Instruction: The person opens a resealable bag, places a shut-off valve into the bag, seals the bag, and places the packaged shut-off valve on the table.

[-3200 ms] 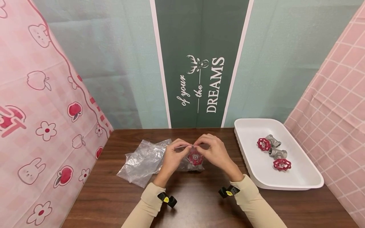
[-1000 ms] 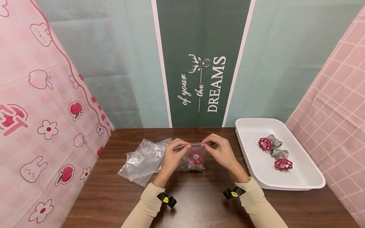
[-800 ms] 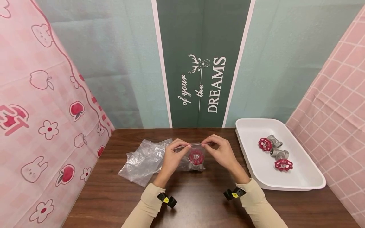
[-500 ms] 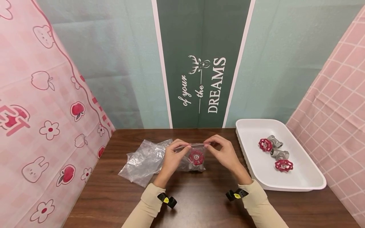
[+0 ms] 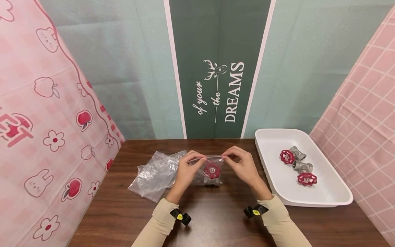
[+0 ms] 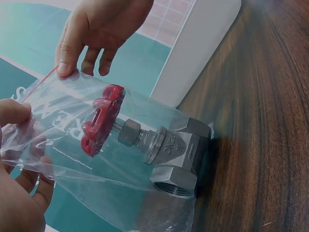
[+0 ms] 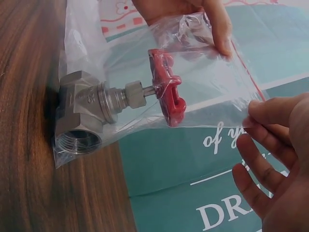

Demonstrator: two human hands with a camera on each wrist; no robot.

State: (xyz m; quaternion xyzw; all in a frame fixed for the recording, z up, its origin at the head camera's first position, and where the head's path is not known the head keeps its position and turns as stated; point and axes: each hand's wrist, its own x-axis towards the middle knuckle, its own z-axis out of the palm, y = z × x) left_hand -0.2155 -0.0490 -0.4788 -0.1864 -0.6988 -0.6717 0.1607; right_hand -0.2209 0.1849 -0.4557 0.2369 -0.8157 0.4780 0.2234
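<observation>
Right hand point(image 5: 243, 164) has slid outward along the seal point(image 7: 248, 71), away from the left hand point(image 5: 186, 170), each now pinching the clear bag point(image 7: 212, 92) standing on the table point(image 5: 213, 216), film likely limp and slick, enclosed valve point(image 7: 113, 100) probably heavy, rigid, best gripped by its body.

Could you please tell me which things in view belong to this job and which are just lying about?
Part of the job:
left hand and right hand, pinching the clear bag
red-wheeled valve inside it
probably the two other valves, white tray and loose bags

Apparently just around:
lettered green backdrop
pink side cloths
</observation>
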